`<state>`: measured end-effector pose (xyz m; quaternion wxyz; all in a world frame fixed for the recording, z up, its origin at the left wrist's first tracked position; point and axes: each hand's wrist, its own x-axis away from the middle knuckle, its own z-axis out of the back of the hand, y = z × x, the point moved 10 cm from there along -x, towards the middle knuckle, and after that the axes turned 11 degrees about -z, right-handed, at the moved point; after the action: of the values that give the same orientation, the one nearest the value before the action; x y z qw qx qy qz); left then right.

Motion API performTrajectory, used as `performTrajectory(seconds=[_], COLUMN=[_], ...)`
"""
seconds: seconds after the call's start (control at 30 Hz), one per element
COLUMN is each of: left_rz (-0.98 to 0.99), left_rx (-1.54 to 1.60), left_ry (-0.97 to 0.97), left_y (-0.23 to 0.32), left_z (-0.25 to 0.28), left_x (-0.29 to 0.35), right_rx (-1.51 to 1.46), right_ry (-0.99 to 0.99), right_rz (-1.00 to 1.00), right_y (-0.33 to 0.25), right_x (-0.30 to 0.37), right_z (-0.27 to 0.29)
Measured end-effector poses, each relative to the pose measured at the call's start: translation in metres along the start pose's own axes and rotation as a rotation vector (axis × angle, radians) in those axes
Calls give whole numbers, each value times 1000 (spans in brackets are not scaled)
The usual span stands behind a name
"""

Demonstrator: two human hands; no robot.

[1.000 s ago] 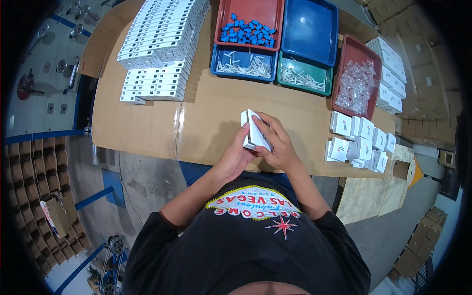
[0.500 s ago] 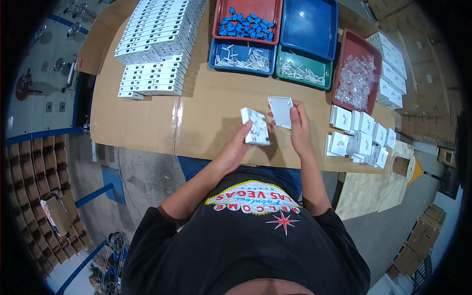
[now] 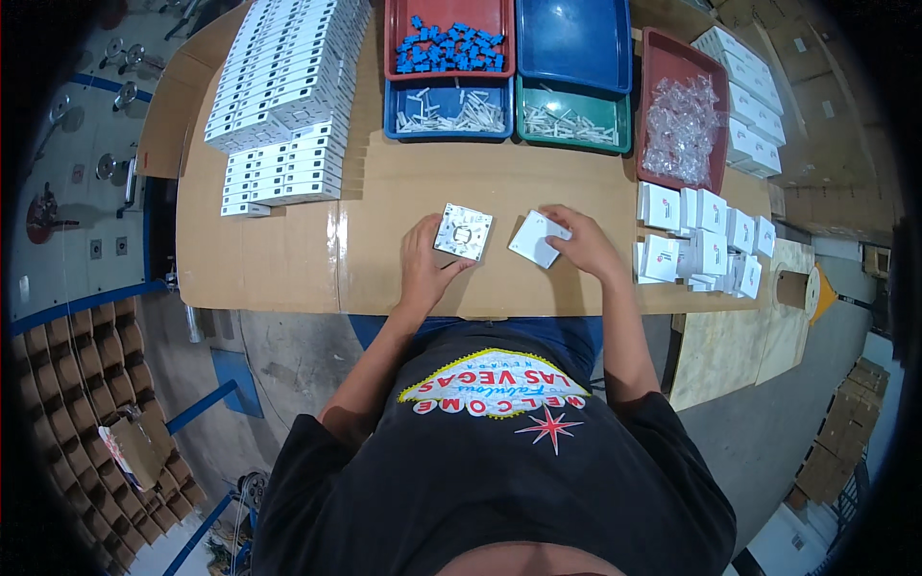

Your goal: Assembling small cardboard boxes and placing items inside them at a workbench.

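Observation:
My left hand is closed on a square white plastic housing, its thumb along the lower edge and its fingers at the left side. The housing's face is turned up and shows moulded details, a central opening and small dark spots near the corners. In my right hand is a flat square white cover, pinched at its right side with the smooth face up. A small gap separates the two pieces, over the cardboard tabletop. Fingertips beneath the pieces are hidden.
Stacked white boxes stand at the left. At the back are trays of blue parts and white pins, plus an unfilled blue tray. Clear plastic bags fill a red tray. White square pieces lie to the right.
The housing in my left hand has turned from tilted to face up. My right hand has flipped the cover from its rimmed inner side to its smooth side. The view has shifted slightly.

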<state>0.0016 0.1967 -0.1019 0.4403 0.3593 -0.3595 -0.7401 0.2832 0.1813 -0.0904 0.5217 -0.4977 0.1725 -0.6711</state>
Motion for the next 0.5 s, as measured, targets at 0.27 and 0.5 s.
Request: performTrajectory(seconds=[0.27, 0.5], left_rz=[-82, -44], left_rx=[-379, -425], left_ry=[-63, -54], left_y=[8, 5], left_z=[-2, -16], left_x=[-1, -12], right_rx=[341, 367], right_ry=[356, 251], right_rz=[114, 125], right_y=[-6, 0], right_x=[24, 22], right_z=[-9, -28])
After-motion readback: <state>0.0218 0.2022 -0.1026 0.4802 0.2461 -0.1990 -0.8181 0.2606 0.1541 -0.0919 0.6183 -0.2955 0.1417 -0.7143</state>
